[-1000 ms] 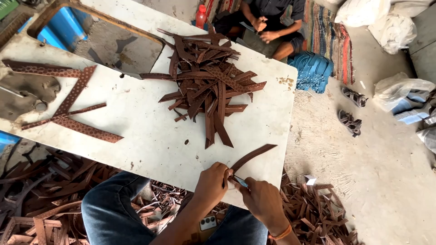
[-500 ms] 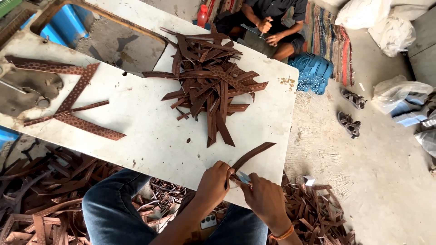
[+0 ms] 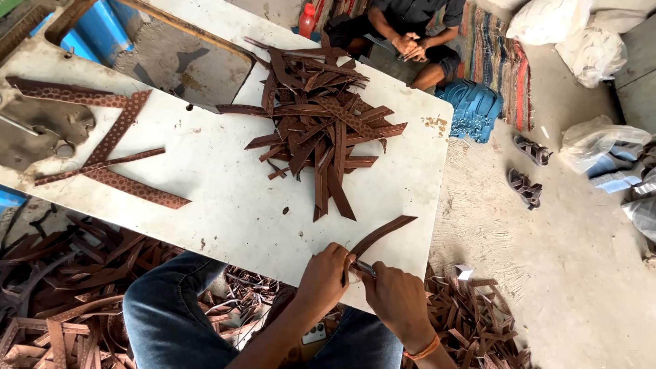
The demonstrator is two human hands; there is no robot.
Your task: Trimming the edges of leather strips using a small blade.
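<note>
Brown strap (image 3: 380, 236) in both hands; strap pile (image 3: 321, 130) lies beyond.

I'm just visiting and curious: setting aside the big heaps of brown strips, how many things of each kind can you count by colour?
Long dotted brown leather strips at the table's left: 4
Brown leather strip held in both hands: 1
Brown sandals on the floor: 2
Red plastic bottle: 1
Heap of blue straps: 1
Total: 9
</note>
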